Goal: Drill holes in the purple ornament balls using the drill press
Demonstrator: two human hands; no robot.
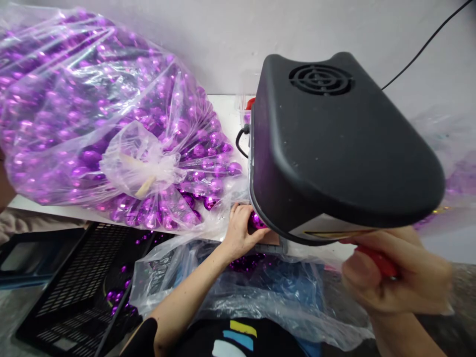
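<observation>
My left hand [241, 230] has its fingers curled round a shiny purple ball [257, 221], at the lower left edge of a large black machine housing [345, 144] with a round vent on top. The housing hides part of the ball and the machine's base. At the right, my right hand [397, 267] is closed round a red handle [379, 260] beneath the housing's front edge; that hand is slightly blurred. Just below my left hand, more purple pieces lie in a clear plastic bag [245, 292] spread across my lap.
A big tied clear bag full of purple balls [92, 109] fills the left of the white table [225, 111]. Below it stands a black plastic crate [70, 282] with several purple balls. A black cable [424, 47] runs along the wall. Another person's arm [5, 183] shows at the far left.
</observation>
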